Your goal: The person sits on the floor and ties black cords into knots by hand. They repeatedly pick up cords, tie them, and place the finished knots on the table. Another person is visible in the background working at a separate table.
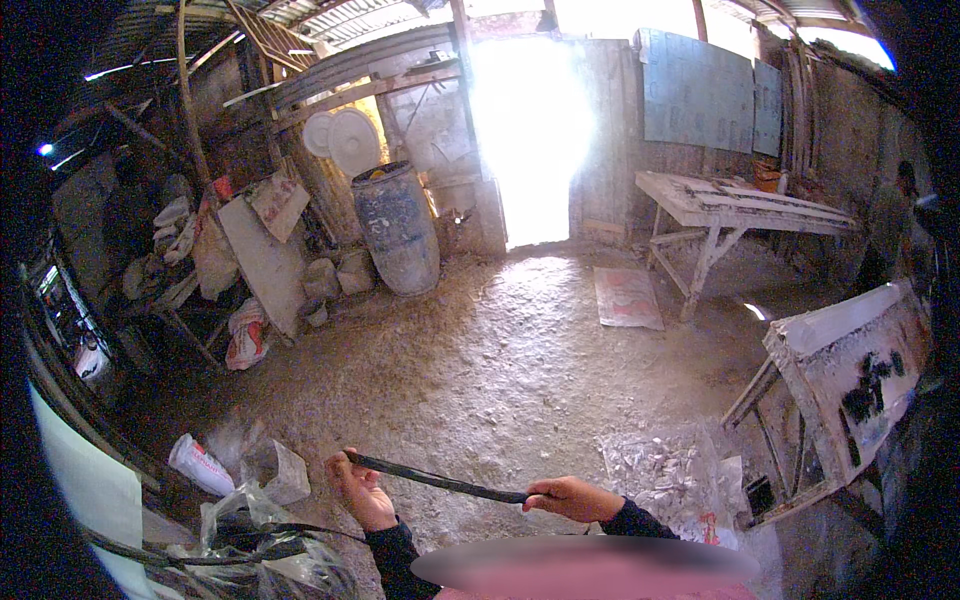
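Observation:
Stretched between my two hands is a long, narrow black strip (435, 478), held nearly straight and sloping slightly down to the right. My left hand (362, 490) grips its left end, fingers bent round it. At the other end my right hand (575, 498) pinches the strip between thumb and fingers. I cannot make out what the strip is made of. Left of my left forearm lies a clear plastic bag (245, 510) with several black strands (185, 560) in and beside it.
A white bag (200, 464) and an open pale container (280, 472) stand at the left. Pale scraps (675, 475) litter the floor near a tilted stained board (850, 385) at right. Farther off are a blue barrel (397, 235), a wooden table (690, 205) and a bright doorway (535, 150).

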Motion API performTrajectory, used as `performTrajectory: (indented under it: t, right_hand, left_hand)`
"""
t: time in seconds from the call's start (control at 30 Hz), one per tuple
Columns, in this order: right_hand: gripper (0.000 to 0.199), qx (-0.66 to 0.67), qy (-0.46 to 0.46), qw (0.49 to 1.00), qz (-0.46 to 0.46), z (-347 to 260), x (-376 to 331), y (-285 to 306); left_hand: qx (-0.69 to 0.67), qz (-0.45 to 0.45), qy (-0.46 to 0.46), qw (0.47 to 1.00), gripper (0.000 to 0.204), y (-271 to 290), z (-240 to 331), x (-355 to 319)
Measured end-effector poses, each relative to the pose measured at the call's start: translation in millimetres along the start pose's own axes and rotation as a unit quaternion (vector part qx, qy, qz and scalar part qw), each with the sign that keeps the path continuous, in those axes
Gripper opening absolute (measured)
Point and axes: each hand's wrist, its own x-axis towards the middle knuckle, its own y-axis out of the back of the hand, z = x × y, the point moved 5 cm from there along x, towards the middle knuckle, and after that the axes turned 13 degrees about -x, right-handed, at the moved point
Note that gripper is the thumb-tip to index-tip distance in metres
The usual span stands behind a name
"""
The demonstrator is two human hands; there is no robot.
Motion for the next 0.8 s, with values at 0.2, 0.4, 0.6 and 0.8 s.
performTrajectory:
  t: [0.2,0.4,0.6,0.8]
  right_hand:
    - [0.025,-0.005,-0.003,1.0,0.004,-4,-7,9]
    - [0.028,-0.054,-0.036,0.997,-0.038,-7,-10,16]
    - [0.015,-0.037,-0.022,0.999,-0.018,-4,-13,20]
    - [0.01,0.032,-0.021,0.999,-0.001,8,-19,21]
  left_hand:
    - [-0.021,-0.007,-0.008,1.0,0.013,9,6,12]
    - [-0.028,-0.006,-0.018,0.999,0.012,14,3,14]
    - [-0.069,0.006,0.052,0.996,0.018,32,-12,23]
    - [-0.101,-0.041,0.018,0.994,0.02,42,-19,27]
